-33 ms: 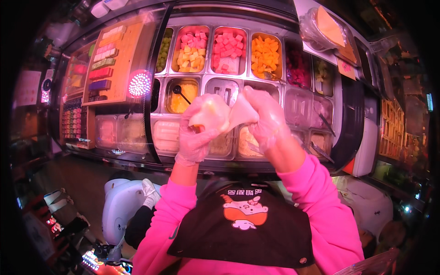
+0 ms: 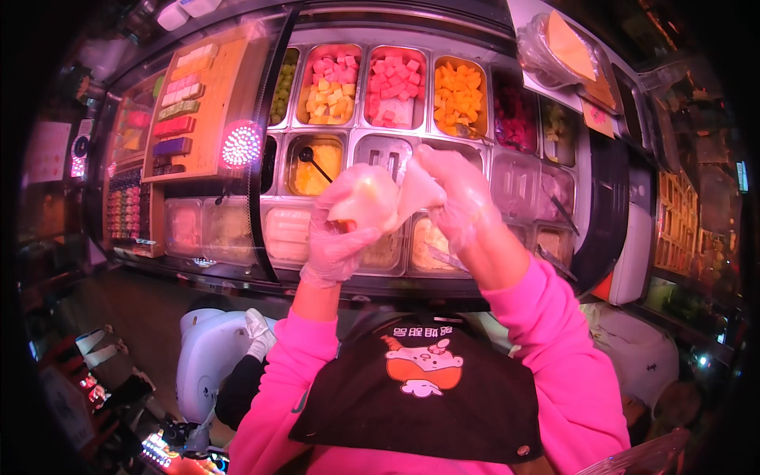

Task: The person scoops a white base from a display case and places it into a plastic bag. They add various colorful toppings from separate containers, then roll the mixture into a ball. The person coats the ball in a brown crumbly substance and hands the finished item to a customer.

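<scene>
Both my hands wear thin clear gloves and meet above the food pans. My left hand (image 2: 336, 237) is closed around a pale, soft, rounded wrapper (image 2: 374, 196), with a little orange filling peeking out near the thumb. On the other side, my right hand (image 2: 461, 198) pinches a flap of the same wrapper, stretched out into a pointed corner between the hands. Behind them sits a pan of yellow filling (image 2: 326, 170) with a black-handled spoon in it. A pan of pale cream-coloured food (image 2: 430, 241) lies under my right wrist.
Metal pans of pink and yellow cubes (image 2: 331, 95), pink cubes (image 2: 393, 79) and orange cubes (image 2: 457, 91) line the back. Lidded pans (image 2: 514, 178) stand to the right. A wooden display board (image 2: 210, 103) with coloured blocks is at left; a plastic-wrapped stack (image 2: 554, 51) lies back right.
My right hand has shifted very slightly, still pinching the flap. The left hand and the wrapper have turned a little, so less of the orange filling shows.
</scene>
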Tool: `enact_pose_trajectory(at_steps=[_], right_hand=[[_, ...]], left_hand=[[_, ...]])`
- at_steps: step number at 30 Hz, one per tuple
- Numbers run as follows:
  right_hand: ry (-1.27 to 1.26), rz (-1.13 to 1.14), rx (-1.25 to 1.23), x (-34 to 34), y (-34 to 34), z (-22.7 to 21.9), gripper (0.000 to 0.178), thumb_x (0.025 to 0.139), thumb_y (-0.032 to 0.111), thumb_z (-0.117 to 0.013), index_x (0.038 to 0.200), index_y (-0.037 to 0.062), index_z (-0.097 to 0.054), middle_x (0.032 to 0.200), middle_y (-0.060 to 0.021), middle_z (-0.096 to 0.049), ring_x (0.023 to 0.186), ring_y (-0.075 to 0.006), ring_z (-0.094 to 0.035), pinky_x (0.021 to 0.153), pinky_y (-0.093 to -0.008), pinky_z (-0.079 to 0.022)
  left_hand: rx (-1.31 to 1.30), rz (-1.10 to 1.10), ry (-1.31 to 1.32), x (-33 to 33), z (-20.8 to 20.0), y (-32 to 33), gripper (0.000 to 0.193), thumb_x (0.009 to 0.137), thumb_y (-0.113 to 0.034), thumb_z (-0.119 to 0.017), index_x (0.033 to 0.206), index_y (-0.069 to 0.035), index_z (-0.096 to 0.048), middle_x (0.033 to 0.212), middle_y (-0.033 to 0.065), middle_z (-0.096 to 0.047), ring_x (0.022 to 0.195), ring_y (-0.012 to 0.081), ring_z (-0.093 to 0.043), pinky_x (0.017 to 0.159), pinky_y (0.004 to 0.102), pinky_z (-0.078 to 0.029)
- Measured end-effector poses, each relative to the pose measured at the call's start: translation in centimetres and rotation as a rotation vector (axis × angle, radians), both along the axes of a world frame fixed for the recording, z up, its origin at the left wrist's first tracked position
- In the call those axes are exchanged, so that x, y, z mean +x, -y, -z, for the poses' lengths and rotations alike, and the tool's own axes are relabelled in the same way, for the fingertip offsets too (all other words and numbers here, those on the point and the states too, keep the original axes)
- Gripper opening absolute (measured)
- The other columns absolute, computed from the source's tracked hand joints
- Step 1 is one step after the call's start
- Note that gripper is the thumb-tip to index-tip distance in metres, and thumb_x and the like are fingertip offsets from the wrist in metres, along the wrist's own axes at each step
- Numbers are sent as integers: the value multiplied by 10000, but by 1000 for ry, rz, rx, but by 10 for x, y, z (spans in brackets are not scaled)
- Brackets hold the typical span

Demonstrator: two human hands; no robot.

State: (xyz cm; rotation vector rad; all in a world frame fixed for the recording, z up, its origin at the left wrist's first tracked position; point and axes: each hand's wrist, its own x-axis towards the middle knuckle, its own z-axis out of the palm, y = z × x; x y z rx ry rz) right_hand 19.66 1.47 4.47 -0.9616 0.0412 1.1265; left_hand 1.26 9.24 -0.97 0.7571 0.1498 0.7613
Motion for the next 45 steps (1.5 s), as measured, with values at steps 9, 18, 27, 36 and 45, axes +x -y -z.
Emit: enact_pose_trajectory(at_steps=[9,18,27,36,45], right_hand=[[1376,-947,-509,1,-76,-61,184,768,144,-784,879,-2,-772,842,-147,-739,784,-270,-732,690,-356,-570],[2072,-579,324,-62,-68,-5,408,860,242,-710,1197,14,-698,1164,-125,-717,1014,-250,-722,830,-411,-606],[-219,-353,85,-23,-21,64,619,1042,571,-504,1397,69,-578,1240,-126,-680,1153,-269,-668,1029,-422,-548],[-418,-79,478,-10,-30,34,689,1000,617,-541,1434,82,-520,1261,-142,-658,1119,-292,-669,897,-488,-611],[-173,44,517,-30,-18,9,500,1105,407,-474,1428,34,-551,1269,-183,-671,1161,-323,-650,952,-432,-575]], left_hand=[[123,183,-273,-3,-20,-5,644,742,126,-781,1336,-66,-622,1491,114,-508,1402,276,-486,1126,412,-462],[-40,303,-409,-9,-19,-13,867,789,-41,-842,1541,-79,-414,1480,92,-513,1332,230,-547,1120,403,-456],[830,822,-984,46,-73,-54,897,889,-222,-752,1602,-36,-240,1299,202,-527,1167,318,-611,1051,380,-475],[1365,68,-551,75,-159,-90,756,918,-279,-762,1565,-79,-425,1617,206,-377,1484,314,-404,1194,408,-362],[-367,-27,43,59,-16,20,762,994,-628,-562,1520,-89,-449,1466,94,-541,1373,277,-513,1167,450,-404]])
